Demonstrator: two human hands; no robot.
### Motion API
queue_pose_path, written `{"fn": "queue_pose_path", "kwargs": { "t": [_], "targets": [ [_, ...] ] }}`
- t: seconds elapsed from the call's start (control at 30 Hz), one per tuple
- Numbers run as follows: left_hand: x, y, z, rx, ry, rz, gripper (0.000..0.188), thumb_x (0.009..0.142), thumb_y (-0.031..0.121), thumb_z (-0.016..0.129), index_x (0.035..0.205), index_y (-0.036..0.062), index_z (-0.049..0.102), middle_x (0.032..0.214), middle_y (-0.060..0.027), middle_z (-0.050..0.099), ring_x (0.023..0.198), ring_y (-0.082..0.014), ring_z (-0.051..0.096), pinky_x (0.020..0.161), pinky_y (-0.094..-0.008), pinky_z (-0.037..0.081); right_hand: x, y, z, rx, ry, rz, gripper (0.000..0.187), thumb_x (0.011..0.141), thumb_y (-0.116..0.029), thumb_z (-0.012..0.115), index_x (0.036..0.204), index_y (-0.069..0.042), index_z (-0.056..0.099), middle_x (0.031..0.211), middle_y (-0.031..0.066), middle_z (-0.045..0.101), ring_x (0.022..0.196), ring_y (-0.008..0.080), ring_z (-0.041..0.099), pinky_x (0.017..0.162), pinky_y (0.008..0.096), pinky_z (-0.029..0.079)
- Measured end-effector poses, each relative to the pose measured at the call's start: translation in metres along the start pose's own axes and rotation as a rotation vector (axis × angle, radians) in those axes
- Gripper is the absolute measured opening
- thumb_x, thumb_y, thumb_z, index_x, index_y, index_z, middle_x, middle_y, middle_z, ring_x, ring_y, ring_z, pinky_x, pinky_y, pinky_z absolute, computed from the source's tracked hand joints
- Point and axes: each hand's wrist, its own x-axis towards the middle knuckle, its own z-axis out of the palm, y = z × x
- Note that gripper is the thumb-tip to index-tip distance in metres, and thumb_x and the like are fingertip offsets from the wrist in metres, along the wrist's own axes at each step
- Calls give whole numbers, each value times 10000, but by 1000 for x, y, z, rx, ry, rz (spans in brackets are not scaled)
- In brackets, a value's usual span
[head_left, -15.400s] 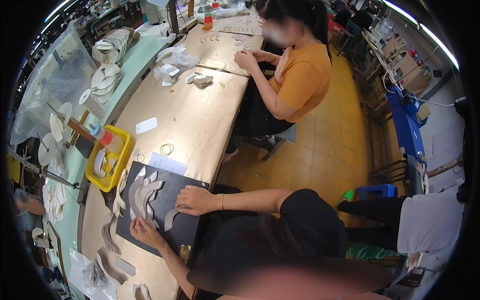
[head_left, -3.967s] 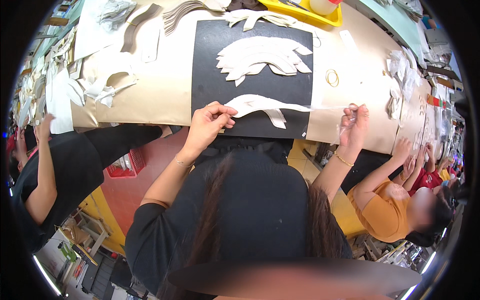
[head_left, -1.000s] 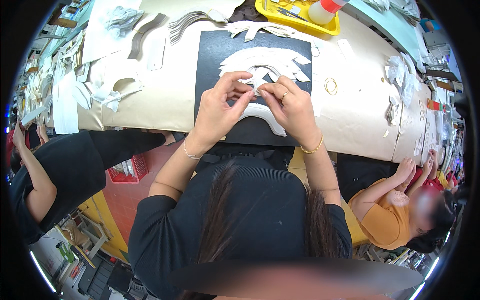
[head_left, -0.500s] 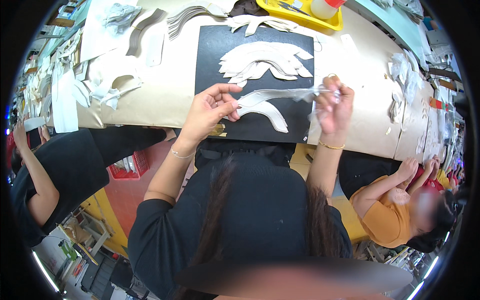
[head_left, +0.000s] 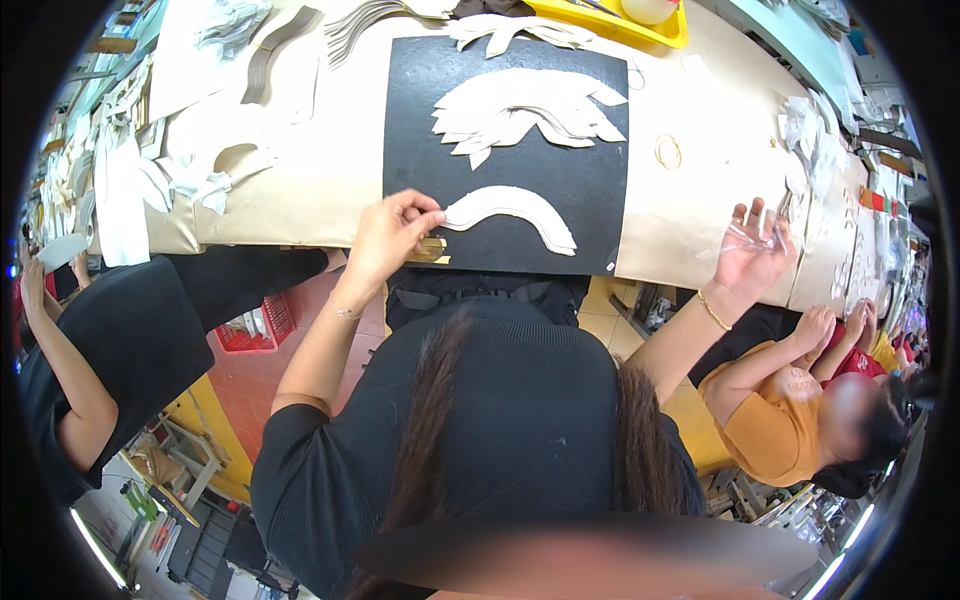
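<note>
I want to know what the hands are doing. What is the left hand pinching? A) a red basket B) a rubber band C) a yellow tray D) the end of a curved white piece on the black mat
D: the left hand pinches one end of the curved white piece, which lies on the black mat.

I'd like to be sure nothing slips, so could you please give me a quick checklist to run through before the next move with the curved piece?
1. Left hand pinching the curved piece at its left end: ok.
2. Curved piece lying flat on the black mat: ok.
3. Right hand off the piece, holding a clear strip: ok.
4. Strip fully peeled free of the piece: ok.
5. Stack of pieces apart from the curved piece: ok.
6. Glue on the piece's face: cannot tell.
</note>
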Motion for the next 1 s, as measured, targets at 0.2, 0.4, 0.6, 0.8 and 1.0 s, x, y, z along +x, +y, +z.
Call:
{"fn": "queue_pose_path", "kwargs": {
  "t": [0.2, 0.4, 0.6, 0.8, 1.0],
  "targets": [
    [53, 21, 11, 359, 392, 502, 394, 776, 218, 768, 1085, 16, 629, 866, -106, 562, 798, -216, 558, 715, -330, 472, -18, 53, 43, -210, -196, 84, 57, 907, -85, 616, 889, -76, 563, 691, 13, 511, 691, 171, 559, 714, 362, 503],
    [76, 29, 24, 476, 530, 615, 453, 764, 194, 762, 1157, 36, 600, 1014, -144, 537, 924, -309, 539, 817, -398, 446, -38, 67, 65, -626, -355, 97, 214, 908, -74, 635, 1116, -28, 610, 836, 26, 608, 687, 105, 531, 656, 268, 476],
    [11, 11, 58, 605, 168, 939, 425, 767, 119, 729, 1164, 37, 601, 1162, -152, 516, 1079, -299, 507, 902, -421, 424, -77, 111, 54, -1471, -643, -101, 244, 827, -173, 723, 1006, -25, 649, 767, 52, 601, 648, 143, 523, 637, 267, 448],
    [-10, -22, 70, 795, -45, 787, 685, 873, 299, 641, 1448, 72, 343, 1548, -162, 218, 1442, -336, 180, 1158, -461, 193, -90, 129, 41, -1681, -861, -416, 519, 666, -430, 784, 1018, -87, 618, 885, 52, 543, 848, 236, 518, 766, 367, 367],
    [-9, -30, 71, 775, -53, 803, 717, 880, 282, 648, 1468, 73, 296, 1557, -186, 174, 1439, -348, 182, 1157, -458, 191, -89, 94, 34, -1805, -1092, -373, 799, 560, -440, 845, 1211, -79, 555, 903, 76, 509, 895, 241, 492, 790, 343, 370]
  ]
}}
